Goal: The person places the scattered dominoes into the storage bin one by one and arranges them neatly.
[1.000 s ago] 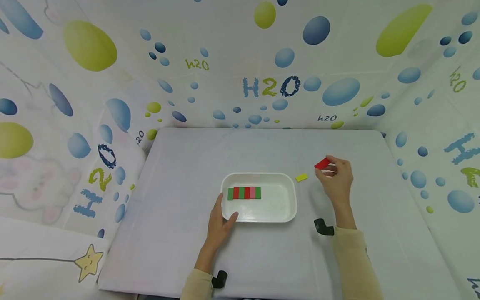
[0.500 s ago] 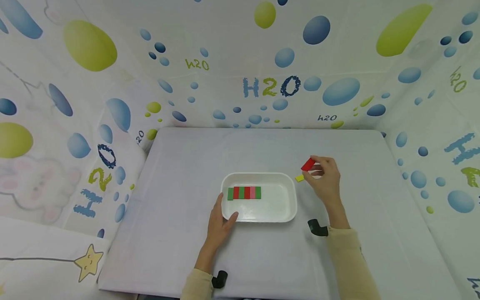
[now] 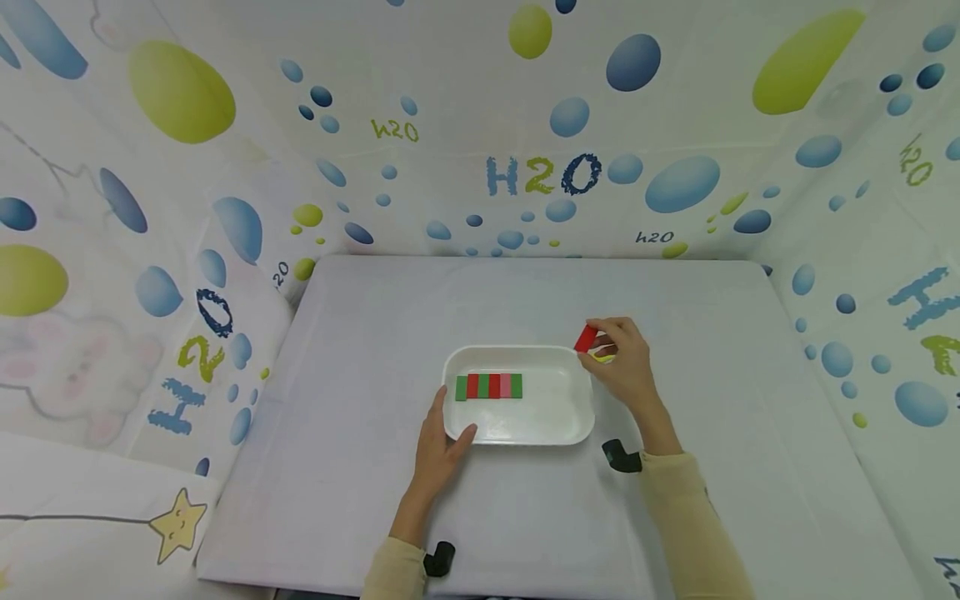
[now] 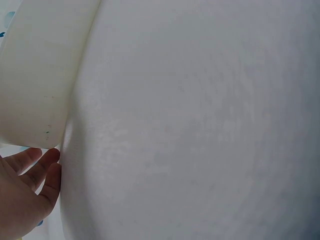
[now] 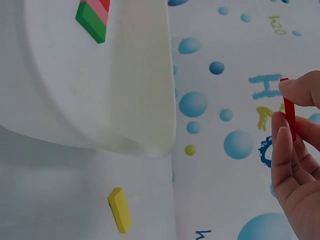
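Note:
A white tray (image 3: 558, 417) lies on the table, with a row of several green, red and pink blocks (image 3: 489, 386) in its left half. My left hand (image 3: 437, 446) holds the tray's near left corner, thumb at the front rim and fingers along the left side. In the left wrist view, the fingertips (image 4: 52, 172) touch the tray's outer wall. Above the tray's far right corner, my right hand (image 3: 622, 358) pinches a thin red block (image 3: 586, 338) between thumb and fingers. A yellow block (image 5: 120, 210) lies on the table beside the tray, partly hidden behind the right hand in the head view.
White cloth covers the table (image 3: 360, 333). A printed curtain (image 3: 450, 83) with blue and green dots stands behind it and at both sides. Black angled pieces (image 3: 439, 559) sit at both wrists.
My right hand has moved left with the red block, from beyond the yellow block to the tray's far right corner. The left hand and tray have stayed put.

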### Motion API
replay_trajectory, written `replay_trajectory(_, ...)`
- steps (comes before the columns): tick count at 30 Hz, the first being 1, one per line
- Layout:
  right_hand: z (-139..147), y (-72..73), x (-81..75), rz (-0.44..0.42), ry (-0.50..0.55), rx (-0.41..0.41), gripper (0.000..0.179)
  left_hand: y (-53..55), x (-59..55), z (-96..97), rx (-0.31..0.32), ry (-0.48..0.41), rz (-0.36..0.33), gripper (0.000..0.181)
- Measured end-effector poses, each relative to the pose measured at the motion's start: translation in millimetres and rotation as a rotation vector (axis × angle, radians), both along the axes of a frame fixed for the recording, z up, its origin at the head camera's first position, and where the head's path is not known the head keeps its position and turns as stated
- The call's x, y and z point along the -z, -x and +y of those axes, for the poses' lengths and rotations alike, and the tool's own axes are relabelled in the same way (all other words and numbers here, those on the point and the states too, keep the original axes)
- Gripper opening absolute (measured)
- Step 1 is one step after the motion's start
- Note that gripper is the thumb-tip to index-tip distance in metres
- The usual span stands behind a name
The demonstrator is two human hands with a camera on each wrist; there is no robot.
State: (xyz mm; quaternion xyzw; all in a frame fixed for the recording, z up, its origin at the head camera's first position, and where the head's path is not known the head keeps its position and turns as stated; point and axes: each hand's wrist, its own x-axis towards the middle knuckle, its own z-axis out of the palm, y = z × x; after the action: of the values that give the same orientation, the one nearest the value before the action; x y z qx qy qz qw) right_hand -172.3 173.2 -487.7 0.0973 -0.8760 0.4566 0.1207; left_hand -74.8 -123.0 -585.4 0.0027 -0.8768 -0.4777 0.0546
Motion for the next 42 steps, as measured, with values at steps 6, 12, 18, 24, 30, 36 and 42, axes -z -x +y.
replay_trajectory(6, -9, 2.7, 7.3, -0.040, -0.014, -0.082, 0.046, -0.2, 0.3, 0.1, -0.003, 0.002, 0.000, 0.081)
replay_trajectory(12, -19, 6.0, 17.6, -0.040, -0.034, -0.176, 0.045, -0.6, -0.8, 0.5, 0.002, -0.002, 0.008, 0.081)
replay_trajectory(18, -29, 9.1, 30.2, -0.120, -0.072, -0.230, 0.044, -0.7, -1.4, 0.8, 0.001, 0.008, 0.022, 0.081)
replay_trajectory(24, -38, 10.6, 39.3, -0.222, -0.111, -0.249, 0.046, -0.7, -1.6, 1.0, -0.002, 0.010, 0.020, 0.080)
replay_trajectory(30, -45, 11.6, 45.9, -0.299, -0.175, -0.274, 0.048, -0.5, -1.3, 1.1, -0.005, 0.011, 0.020, 0.080)
replay_trajectory(36, -49, 13.9, 53.0, -0.341, -0.198, -0.310, 0.048, -1.0, -1.7, 0.9, -0.005, 0.011, 0.009, 0.080)
replay_trajectory(42, -52, 15.8, 58.8, -0.277, -0.266, -0.331, 0.046, -0.7, -1.1, 0.3, -0.002, 0.009, 0.008, 0.081)
